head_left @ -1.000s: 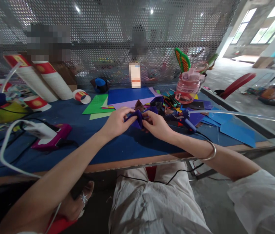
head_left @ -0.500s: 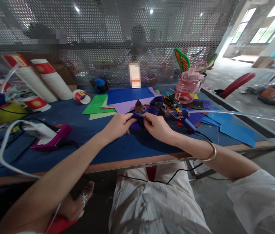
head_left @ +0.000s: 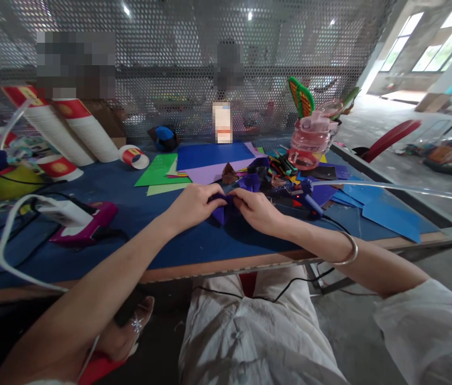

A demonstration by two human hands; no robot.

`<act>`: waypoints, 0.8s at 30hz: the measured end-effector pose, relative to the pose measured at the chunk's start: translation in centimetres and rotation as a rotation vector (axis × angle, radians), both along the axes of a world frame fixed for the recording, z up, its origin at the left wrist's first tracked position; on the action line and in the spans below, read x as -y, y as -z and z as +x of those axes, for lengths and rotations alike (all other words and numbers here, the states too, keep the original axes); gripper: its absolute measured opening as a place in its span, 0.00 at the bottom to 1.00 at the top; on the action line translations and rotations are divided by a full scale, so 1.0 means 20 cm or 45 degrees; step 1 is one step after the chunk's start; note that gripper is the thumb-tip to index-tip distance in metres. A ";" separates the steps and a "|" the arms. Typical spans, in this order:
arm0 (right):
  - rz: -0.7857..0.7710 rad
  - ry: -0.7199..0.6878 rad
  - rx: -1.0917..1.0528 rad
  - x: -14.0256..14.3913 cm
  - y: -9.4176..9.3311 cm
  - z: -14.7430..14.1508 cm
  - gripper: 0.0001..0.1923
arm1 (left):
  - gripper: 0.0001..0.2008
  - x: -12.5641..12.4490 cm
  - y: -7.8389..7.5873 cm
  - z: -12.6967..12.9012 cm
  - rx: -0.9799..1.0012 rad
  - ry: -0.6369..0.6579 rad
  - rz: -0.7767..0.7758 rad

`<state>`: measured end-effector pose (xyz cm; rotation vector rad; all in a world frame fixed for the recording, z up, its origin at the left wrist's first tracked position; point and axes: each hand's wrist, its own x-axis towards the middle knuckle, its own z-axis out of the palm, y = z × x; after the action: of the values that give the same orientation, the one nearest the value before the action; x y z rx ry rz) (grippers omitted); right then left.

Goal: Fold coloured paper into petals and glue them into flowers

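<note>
My left hand pinches a folded dark purple piece of paper between thumb and fingers, just above the table's front part. On its other side my right hand is closed, thumb and fingertips gripping the same purple paper. Part of the paper's shape is hidden by the fingers. Behind the hands lies another purple folded piece, next to a brown folded piece. To the right of my right hand rests a blue hot glue gun with a small red light and a long clear glue stick.
Green and blue sheets lie at the back. Paper cup stacks and a magenta power strip with cables stand left. A pink jug, a phone and light-blue sheets are also on the table.
The purple paper has been turned between my hands, and a pointed part now hangs below my left fingers. Both hands stay in nearly the same place.
</note>
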<state>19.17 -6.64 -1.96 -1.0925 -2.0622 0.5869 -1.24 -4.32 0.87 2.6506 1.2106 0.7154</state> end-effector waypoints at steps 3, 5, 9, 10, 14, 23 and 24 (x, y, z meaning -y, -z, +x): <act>-0.133 0.009 -0.150 -0.01 0.00 0.00 0.13 | 0.08 0.02 -0.01 0.01 0.182 -0.104 0.004; -0.191 0.031 -0.187 -0.01 0.00 0.00 0.14 | 0.09 0.03 -0.01 0.02 0.290 -0.150 0.010; -0.130 0.092 -0.181 -0.02 0.00 0.00 0.11 | 0.09 0.05 0.01 0.05 0.439 -0.137 -0.072; -0.106 0.104 -0.181 -0.02 0.00 0.00 0.09 | 0.09 0.05 0.02 0.06 0.494 -0.113 -0.157; -0.050 0.137 -0.183 -0.02 -0.01 0.01 0.08 | 0.16 0.04 0.04 0.07 0.705 0.089 -0.457; -0.013 0.128 -0.217 0.01 -0.02 -0.01 0.10 | 0.11 0.01 0.05 0.07 0.817 0.035 -0.588; -0.020 0.130 -0.236 0.01 -0.02 -0.01 0.11 | 0.10 0.01 0.05 0.06 0.849 0.016 -0.582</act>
<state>18.89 -6.85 -1.66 -1.1022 -1.8353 0.6293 0.05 -4.44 -0.16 1.8273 1.0018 1.0520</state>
